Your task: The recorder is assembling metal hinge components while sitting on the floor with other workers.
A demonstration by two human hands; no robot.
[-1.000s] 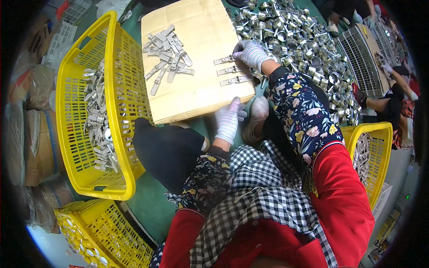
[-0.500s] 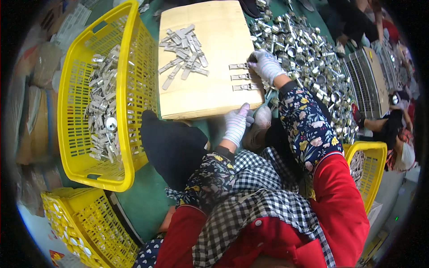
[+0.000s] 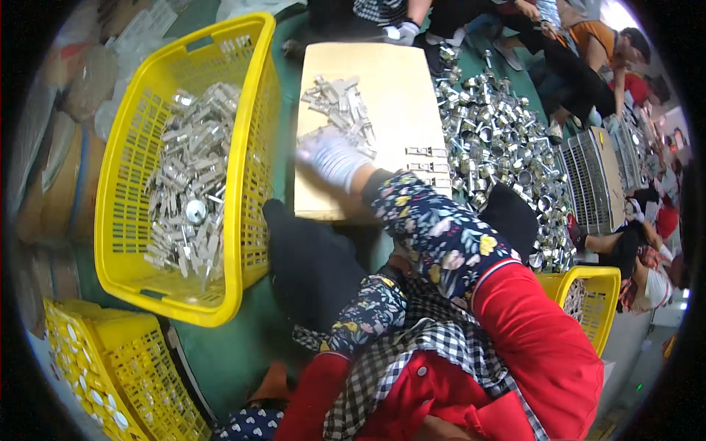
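Observation:
My right hand [image 3: 332, 158], in a striped white glove, reaches across to the left part of a pale wooden board [image 3: 401, 88]. It is over the near edge of a loose pile of flat metal clip pieces [image 3: 342, 103]; its fingers are smeared by motion. At the board's right edge, similar metal clips [image 3: 426, 152] lie in a neat column, the lowest partly covered by my right sleeve. My left forearm [image 3: 368, 312] comes up in a floral sleeve, and the left hand is hidden behind my right arm.
A yellow basket [image 3: 254, 95] full of metal clip pieces stands left of the board. Many shiny metal clamp rings [image 3: 485, 125] are heaped on the right. Another yellow basket [image 3: 614, 283] sits at lower right, one with white-and-yellow pieces [image 3: 147, 367] at lower left. Another person's gloved hand [image 3: 402, 33] is beyond the board.
My right hand has left the column of clips at the board's right and moved left to the pile. My left hand has gone out of sight. The view has shifted, showing more beyond the board.

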